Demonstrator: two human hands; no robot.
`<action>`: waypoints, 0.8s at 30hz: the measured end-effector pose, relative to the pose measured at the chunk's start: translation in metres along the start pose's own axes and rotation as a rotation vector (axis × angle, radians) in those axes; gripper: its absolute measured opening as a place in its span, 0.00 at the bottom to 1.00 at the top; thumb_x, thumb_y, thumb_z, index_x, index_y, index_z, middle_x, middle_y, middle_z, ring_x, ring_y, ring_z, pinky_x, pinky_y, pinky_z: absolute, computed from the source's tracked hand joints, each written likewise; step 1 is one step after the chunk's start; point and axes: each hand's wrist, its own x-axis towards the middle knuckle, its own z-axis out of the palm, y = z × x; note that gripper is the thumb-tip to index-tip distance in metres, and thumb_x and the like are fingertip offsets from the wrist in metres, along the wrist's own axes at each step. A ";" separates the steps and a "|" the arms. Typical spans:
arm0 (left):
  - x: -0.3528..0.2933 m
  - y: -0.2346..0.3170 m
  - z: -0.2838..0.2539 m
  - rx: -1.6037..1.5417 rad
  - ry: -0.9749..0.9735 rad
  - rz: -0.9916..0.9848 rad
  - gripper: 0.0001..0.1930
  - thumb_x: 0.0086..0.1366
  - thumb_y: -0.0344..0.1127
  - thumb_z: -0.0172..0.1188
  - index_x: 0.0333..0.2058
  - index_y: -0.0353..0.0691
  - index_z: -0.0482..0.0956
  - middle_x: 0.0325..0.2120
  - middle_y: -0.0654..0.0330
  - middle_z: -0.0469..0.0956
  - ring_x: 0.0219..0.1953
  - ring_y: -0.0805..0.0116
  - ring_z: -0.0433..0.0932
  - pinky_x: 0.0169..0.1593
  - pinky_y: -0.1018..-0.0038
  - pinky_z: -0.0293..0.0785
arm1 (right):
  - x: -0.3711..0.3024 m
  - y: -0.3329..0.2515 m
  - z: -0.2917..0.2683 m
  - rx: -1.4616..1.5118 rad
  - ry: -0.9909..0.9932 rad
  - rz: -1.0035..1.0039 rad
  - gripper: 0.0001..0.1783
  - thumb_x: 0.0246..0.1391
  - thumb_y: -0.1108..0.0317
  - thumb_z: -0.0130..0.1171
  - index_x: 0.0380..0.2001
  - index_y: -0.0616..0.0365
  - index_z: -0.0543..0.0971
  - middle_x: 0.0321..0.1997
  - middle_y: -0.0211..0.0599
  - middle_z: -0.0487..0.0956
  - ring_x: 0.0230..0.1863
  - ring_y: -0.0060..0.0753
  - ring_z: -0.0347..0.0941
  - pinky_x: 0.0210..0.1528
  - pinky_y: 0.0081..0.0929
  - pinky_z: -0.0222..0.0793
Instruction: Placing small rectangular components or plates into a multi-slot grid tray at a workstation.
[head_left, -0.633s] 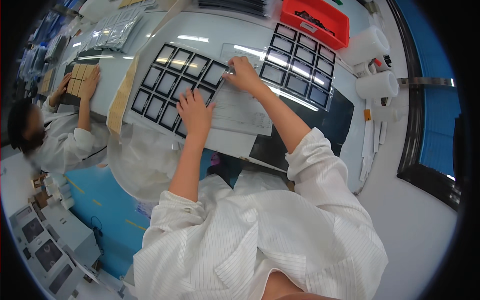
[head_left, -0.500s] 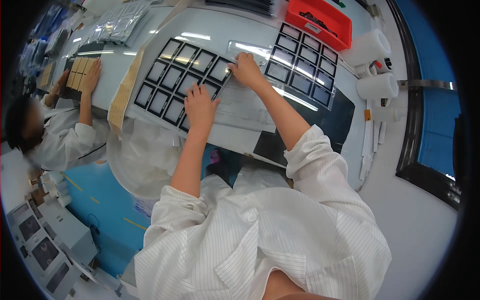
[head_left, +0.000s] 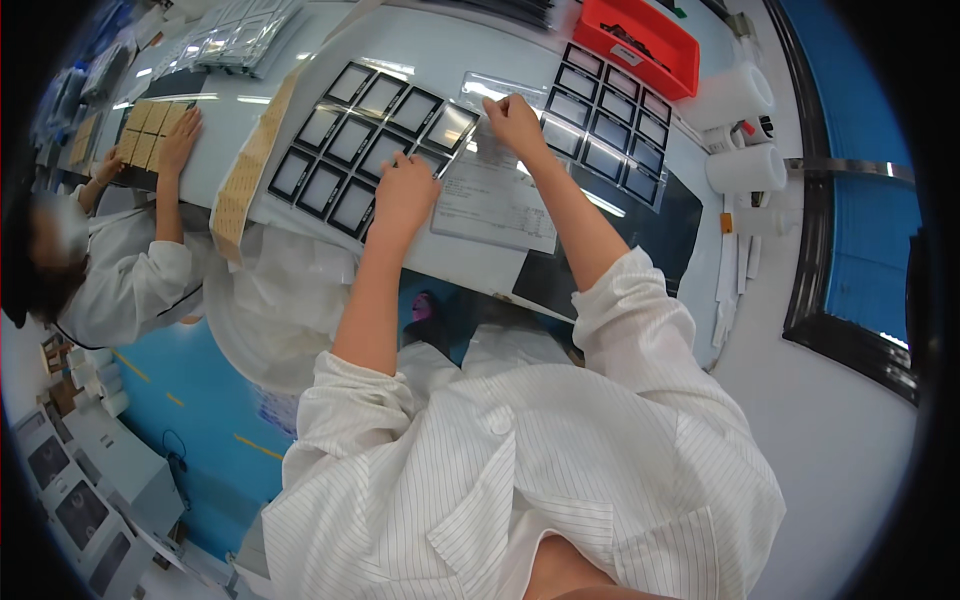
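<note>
Frame sheet [head_left: 349, 140]: flat on the white table [head_left: 225, 125], left of centre; grid of black borders around pale grey panes.
Left hand [head_left: 406, 196]: fingers loosely spread over its near right part.
Right hand [head_left: 513, 123]: curled, right of it; cannot tell whether grasping anything.

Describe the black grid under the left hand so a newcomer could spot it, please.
On the white table lies a printed sheet. The black grid is immediately left of it; unlike the right grid, it has the wearer's left hand over it.
</note>
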 end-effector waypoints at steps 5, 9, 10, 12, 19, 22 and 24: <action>-0.006 -0.005 0.010 0.308 -0.047 0.167 0.17 0.58 0.36 0.58 0.41 0.29 0.70 0.41 0.42 0.71 0.44 0.42 0.73 0.43 0.58 0.74 | -0.054 -0.058 0.004 0.400 -0.485 0.421 0.25 0.54 0.49 0.57 0.25 0.65 0.73 0.24 0.45 0.78 0.22 0.30 0.76 0.20 0.27 0.72; -0.018 0.028 -0.002 0.118 0.504 0.194 0.19 0.54 0.33 0.61 0.44 0.30 0.71 0.38 0.46 0.72 0.41 0.49 0.74 0.42 0.61 0.73 | -0.072 -0.038 0.034 0.656 -0.208 0.213 0.14 0.55 0.66 0.56 0.35 0.66 0.66 0.29 0.47 0.79 0.27 0.33 0.79 0.24 0.29 0.76; -0.031 0.037 -0.016 0.054 0.683 0.311 0.18 0.54 0.33 0.62 0.42 0.32 0.72 0.36 0.48 0.72 0.38 0.52 0.74 0.38 0.63 0.74 | -0.072 -0.035 0.030 0.660 -0.193 0.219 0.14 0.55 0.66 0.56 0.35 0.66 0.66 0.29 0.47 0.79 0.27 0.33 0.79 0.24 0.29 0.76; -0.083 0.033 -0.001 -0.204 0.684 0.543 0.17 0.53 0.36 0.65 0.39 0.36 0.71 0.36 0.52 0.73 0.37 0.56 0.74 0.33 0.67 0.72 | -0.084 -0.044 0.013 0.959 -0.251 0.105 0.13 0.56 0.74 0.56 0.40 0.61 0.64 0.33 0.48 0.79 0.32 0.37 0.79 0.32 0.32 0.79; -0.212 0.019 0.044 -1.537 -0.541 -0.035 0.25 0.51 0.35 0.67 0.49 0.42 0.69 0.43 0.53 0.75 0.41 0.63 0.76 0.46 0.72 0.71 | -0.152 0.013 -0.170 0.764 -0.191 0.193 0.17 0.57 0.66 0.56 0.48 0.53 0.66 0.33 0.34 0.79 0.32 0.24 0.76 0.34 0.20 0.72; -0.198 0.022 0.042 -1.928 -0.489 0.030 0.23 0.61 0.28 0.57 0.55 0.38 0.65 0.51 0.52 0.72 0.48 0.64 0.75 0.52 0.72 0.71 | -0.210 0.055 -0.234 0.684 -0.191 0.382 0.16 0.58 0.69 0.54 0.49 0.53 0.65 0.32 0.33 0.78 0.30 0.22 0.76 0.32 0.17 0.72; -0.193 0.036 0.033 -1.773 -0.612 -0.004 0.14 0.63 0.26 0.54 0.48 0.33 0.73 0.46 0.52 0.76 0.45 0.65 0.77 0.50 0.73 0.73 | -0.250 0.072 -0.252 0.659 -0.159 0.510 0.17 0.56 0.66 0.58 0.47 0.55 0.69 0.32 0.33 0.78 0.29 0.21 0.75 0.32 0.16 0.72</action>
